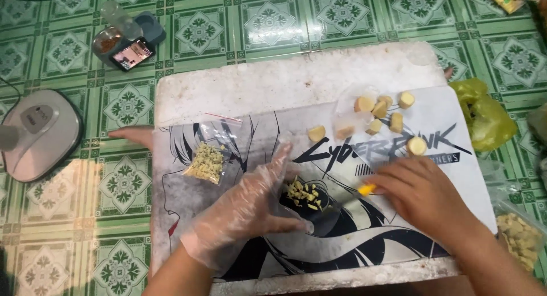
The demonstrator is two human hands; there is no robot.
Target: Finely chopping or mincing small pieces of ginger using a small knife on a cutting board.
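Cupping diced yellow bits, gloved left hand lies open; right hand grips yellow tool.

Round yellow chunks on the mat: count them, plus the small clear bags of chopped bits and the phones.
Round yellow chunks: 8
Clear bags of chopped bits: 2
Phones: 1
Total: 11

Clear zip bag, yellow bag
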